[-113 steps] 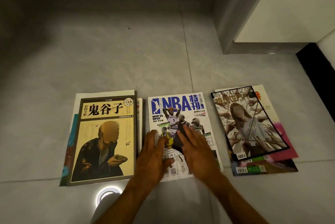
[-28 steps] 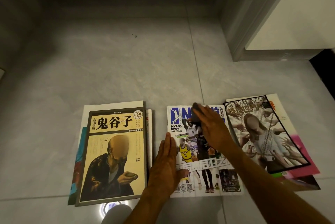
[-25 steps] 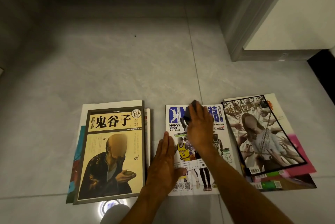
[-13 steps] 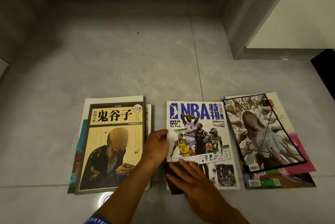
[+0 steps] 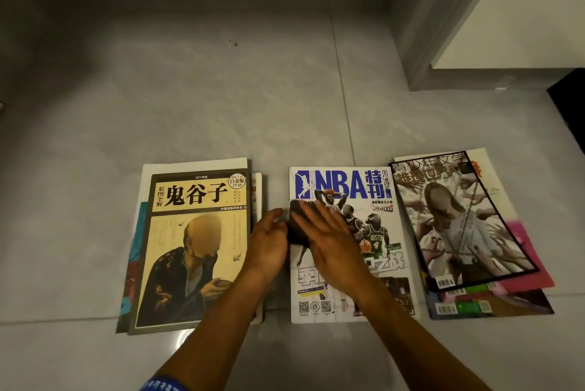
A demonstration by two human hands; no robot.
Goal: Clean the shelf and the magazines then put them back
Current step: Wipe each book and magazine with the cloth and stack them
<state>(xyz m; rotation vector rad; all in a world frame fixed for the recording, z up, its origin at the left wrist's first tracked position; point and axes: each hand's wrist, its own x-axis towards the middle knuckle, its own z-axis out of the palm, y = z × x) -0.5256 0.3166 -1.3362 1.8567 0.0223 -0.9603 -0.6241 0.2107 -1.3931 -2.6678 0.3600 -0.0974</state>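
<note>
**Operator:** Right hand lies flat, fingers straight and together, pressing a dark cloth onto the upper left part of the basketball magazine. I read nothing gripped here; the palm simply bears down on the cloth. Left hand sits just beside the magazine's left edge, fingers loosely extended and touching that edge and the cloth, steadying the cover. It holds nothing.

**Observer:** What differs from 0.5 s ago?

**Operator:** Then, the cloth and right hand were at the bottom left corner of the cover, and the left hand was curled at the edge. Now the cloth has travelled up the left margin to just below the blue title. About 1 s ago it was on the title itself, so I judge this to be repeated passes over 1 cover.

**Observer:** Where do the task items stand?

**Operator:** 3 groups lie on the grey tiled floor: the yellow book topping the left stack, the basketball magazine in the middle, and the fanned pile of magazines on the right, its top cover overlapping the middle one's right edge. The shelf itself I cannot identify in view.

**Observer:** Meaning for the task?

**Operator:** Wiping of the middle cover looks nearly complete; returning anything to the shelf has not begun.
</note>
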